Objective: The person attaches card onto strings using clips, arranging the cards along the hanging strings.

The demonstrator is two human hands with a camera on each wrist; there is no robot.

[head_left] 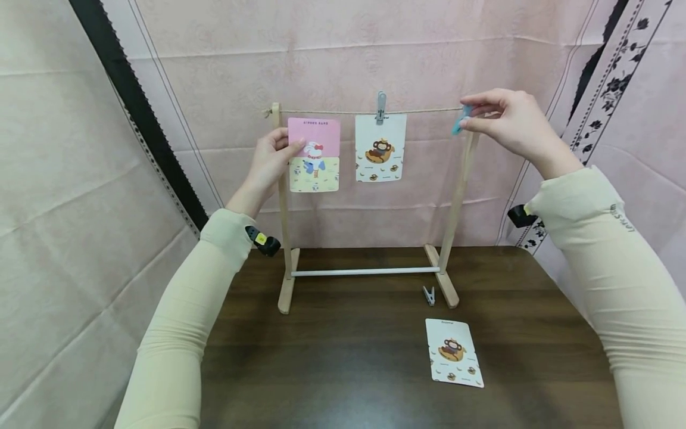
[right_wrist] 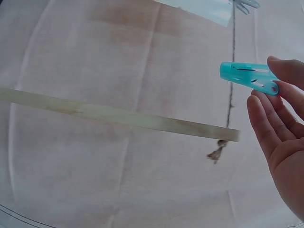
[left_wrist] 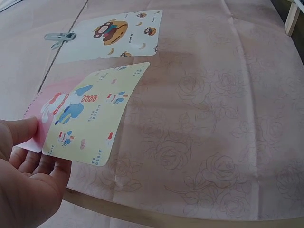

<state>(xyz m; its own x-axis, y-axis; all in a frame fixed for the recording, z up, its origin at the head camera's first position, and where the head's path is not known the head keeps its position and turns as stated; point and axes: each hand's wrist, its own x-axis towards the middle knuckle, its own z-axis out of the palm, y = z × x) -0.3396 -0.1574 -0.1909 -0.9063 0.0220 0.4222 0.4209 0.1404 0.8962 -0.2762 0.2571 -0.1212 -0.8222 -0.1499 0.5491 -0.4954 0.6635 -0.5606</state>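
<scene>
My left hand (head_left: 268,158) pinches the left edge of a pink-and-yellow card (head_left: 314,173), its thumb on the front and fingers behind. The card is upright beside the left post, its top just under the string (head_left: 327,112). Near the string's right end, my right hand (head_left: 501,116) pinches a turquoise clothespin (right_wrist: 244,76) between thumb and fingers; it overlaps the string in the right wrist view. Between the hands, a white monkey card (head_left: 381,161) hangs from the string by a grey-blue clothespin (head_left: 381,107).
A wooden frame with a right post (head_left: 458,196) and a white crossbar (head_left: 364,271) stands on the dark table (head_left: 321,369). By its right foot lies a grey clothespin (head_left: 429,295). Closer to me is another monkey card (head_left: 454,363). Pale cloth (head_left: 348,71) hangs behind.
</scene>
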